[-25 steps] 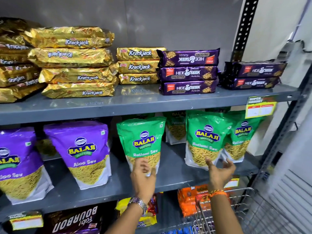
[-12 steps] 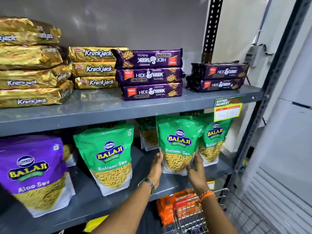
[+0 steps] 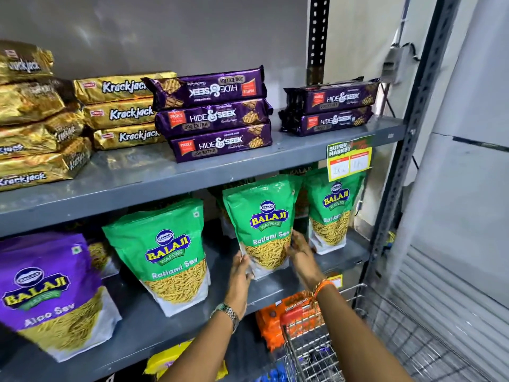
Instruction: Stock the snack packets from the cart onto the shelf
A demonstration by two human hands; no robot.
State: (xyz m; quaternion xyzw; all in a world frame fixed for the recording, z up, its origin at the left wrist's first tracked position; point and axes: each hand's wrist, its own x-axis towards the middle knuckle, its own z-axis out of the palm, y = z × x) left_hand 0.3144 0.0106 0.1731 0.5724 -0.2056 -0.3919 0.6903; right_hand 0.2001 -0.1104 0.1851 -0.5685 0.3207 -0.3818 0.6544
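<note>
On the middle shelf (image 3: 132, 323), my left hand (image 3: 239, 274) and right hand (image 3: 300, 252) press flat-fingered against the sides of a standing green packet (image 3: 264, 216); two more stand alongside; the cart (image 3: 311, 354) contents I cannot make out.

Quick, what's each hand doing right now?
Left hand: open, fingers against the left side of the middle green Ratlami Sev packet.
Right hand: open, fingers against that packet's right side.

Centre frame: glossy green plastic snack pouch (image 3: 263, 216), blue-and-yellow logo, white base. Lower left: purple plastic pouch (image 3: 46, 271). Upper left: gold foil biscuit packets (image 3: 118, 113). Grey metal shelf (image 3: 165, 180).
</note>
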